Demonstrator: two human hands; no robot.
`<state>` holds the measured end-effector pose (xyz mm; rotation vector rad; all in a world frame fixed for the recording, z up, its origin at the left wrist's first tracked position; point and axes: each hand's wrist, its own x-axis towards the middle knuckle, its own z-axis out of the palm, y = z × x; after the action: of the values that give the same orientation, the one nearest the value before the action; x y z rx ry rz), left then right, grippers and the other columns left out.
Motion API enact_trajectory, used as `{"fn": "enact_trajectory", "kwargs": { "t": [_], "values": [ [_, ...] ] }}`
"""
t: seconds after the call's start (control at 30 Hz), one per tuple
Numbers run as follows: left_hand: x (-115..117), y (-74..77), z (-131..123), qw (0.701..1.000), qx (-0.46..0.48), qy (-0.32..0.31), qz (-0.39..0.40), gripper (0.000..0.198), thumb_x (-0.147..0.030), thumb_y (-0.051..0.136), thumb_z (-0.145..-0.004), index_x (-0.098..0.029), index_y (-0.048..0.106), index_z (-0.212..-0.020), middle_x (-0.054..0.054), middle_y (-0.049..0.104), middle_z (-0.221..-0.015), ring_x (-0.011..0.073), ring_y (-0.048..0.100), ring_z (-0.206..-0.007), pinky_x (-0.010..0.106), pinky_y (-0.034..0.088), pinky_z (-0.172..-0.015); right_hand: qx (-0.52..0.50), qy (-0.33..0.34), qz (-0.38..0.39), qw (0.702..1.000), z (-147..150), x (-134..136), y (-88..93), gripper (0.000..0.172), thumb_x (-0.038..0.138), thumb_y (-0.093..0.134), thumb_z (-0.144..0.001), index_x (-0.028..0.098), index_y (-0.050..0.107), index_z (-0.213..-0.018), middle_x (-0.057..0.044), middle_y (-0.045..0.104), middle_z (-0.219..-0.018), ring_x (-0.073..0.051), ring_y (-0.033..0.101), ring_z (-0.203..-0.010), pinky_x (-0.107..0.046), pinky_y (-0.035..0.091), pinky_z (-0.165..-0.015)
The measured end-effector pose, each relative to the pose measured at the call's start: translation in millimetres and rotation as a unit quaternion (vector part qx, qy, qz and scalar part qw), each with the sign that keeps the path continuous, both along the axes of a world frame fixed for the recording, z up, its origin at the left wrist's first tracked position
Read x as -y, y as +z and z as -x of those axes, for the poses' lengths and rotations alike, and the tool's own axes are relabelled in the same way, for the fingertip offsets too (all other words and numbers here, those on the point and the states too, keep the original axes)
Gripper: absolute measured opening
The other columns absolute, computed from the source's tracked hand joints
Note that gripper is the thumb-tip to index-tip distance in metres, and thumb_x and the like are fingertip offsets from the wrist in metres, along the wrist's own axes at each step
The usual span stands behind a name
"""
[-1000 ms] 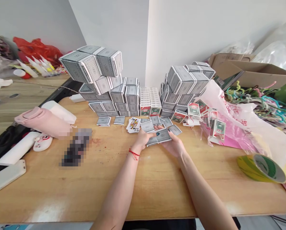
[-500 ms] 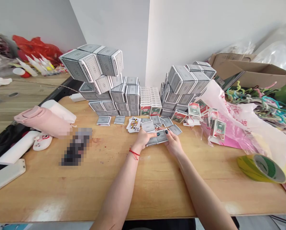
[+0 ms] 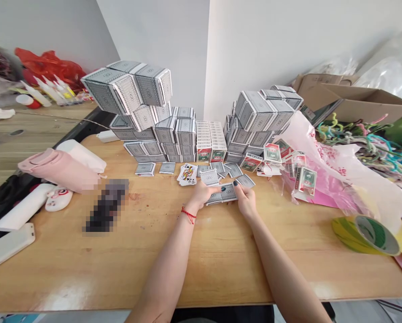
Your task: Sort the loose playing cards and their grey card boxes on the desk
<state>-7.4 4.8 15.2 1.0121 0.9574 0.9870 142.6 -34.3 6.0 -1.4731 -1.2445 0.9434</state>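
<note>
Left card stack (image 3: 147,128) is the first worry: its top blocks jut out past the tier below on the left, so a bump to the tabletop (image 3: 120,273) could tip them. The face-up card pile (image 3: 188,175) sits just behind the left hand (image 3: 201,195); a stray knuckle could spread it. The held card piece (image 3: 227,193) lies between both hands, near the middle of the tabletop: left hand grips its left end, thumb on top, right hand (image 3: 246,201) pinches the right end. Uneven pressure could crease it or slide its layers out of line. Face-down cards (image 3: 217,168) just behind it could scatter if the fingers brush them. Right card stack (image 3: 259,119) looks steadier, but a tug on the plastic bag (image 3: 317,152) could drag the loose card boxes (image 3: 307,181) about.

Counts, left to right: one pink bottle (image 3: 61,170), two card stacks, two small face-down packets (image 3: 145,168) in front of the left one, one face-up pile, two rows of upright card boxes (image 3: 203,154), one held piece, layers not countable. Face-down cards overlap, at least four. Loose boxes roughly five, some hidden. One tape roll (image 3: 365,234).
</note>
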Motion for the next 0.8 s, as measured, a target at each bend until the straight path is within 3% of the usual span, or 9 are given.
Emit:
{"fn": "enact_trajectory", "kwargs": {
  "t": [0.07,0.17,0.43,0.6,0.8],
  "values": [
    [1,1.9,1,1.0,0.013,-0.018,0.017,0.031,-0.024,0.078,-0.048,-0.013,0.064,-0.073,0.008,0.069,-0.082,0.021,0.062,-0.076,0.035,0.049,-0.074,-0.003,0.013,0.015,1.0,-2,-1,1.1,0.052,0.06,0.042,-0.078,0.02,0.043,-0.045,0.002,0.039,-0.035,-0.011,0.036,-0.035,-0.025,0.029,-0.038],
    [1,3.6,2,0.998,0.034,-0.033,0.036,0.035,-0.023,0.078,-0.048,-0.013,0.064,-0.079,0.006,0.069,-0.084,0.02,0.062,-0.076,0.035,0.049,-0.075,0.026,-0.01,-0.025,0.999,-5,-3,-0.6,0.054,0.061,0.046,-0.075,0.02,0.036,-0.041,0.004,0.033,-0.035,-0.009,0.032,-0.037,-0.023,0.024,-0.037],
    [2,4.9,3,0.993,0.06,-0.058,0.088,0.036,-0.02,0.078,-0.047,-0.012,0.064,-0.079,0.006,0.069,-0.079,0.0192,0.062,-0.069,0.034,0.05,-0.068,0.108,-0.021,-0.067,0.992,-5,-1,-2.7,0.051,0.052,0.041,-0.081,0.021,0.022,-0.046,0.005,0.021,-0.042,-0.006,0.02,-0.041,-0.024,0.016,-0.04],
    [2,4.2,4,0.99,0.078,-0.073,0.09,0.035,-0.021,0.078,-0.051,-0.012,0.064,-0.081,0.007,0.069,-0.085,0.0202,0.064,-0.075,0.035,0.05,-0.072,0.142,-0.045,-0.096,0.984,2,3,2.0,0.049,0.048,0.04,-0.083,0.021,0.02,-0.046,0.005,0.019,-0.042,-0.006,0.019,-0.041,-0.024,0.015,-0.041],
    [1,4.7,5,0.986,0.12,-0.054,0.099,0.043,-0.027,0.074,-0.06,-0.014,0.062,-0.099,0.008,0.068,-0.095,0.0209,0.064,-0.084,0.036,0.048,-0.08,0.135,-0.087,-0.098,0.982,2,3,6.0,0.047,0.046,0.04,-0.083,0.021,0.021,-0.047,0.005,0.02,-0.044,-0.006,0.021,-0.043,-0.024,0.017,-0.042]
  ]
}}
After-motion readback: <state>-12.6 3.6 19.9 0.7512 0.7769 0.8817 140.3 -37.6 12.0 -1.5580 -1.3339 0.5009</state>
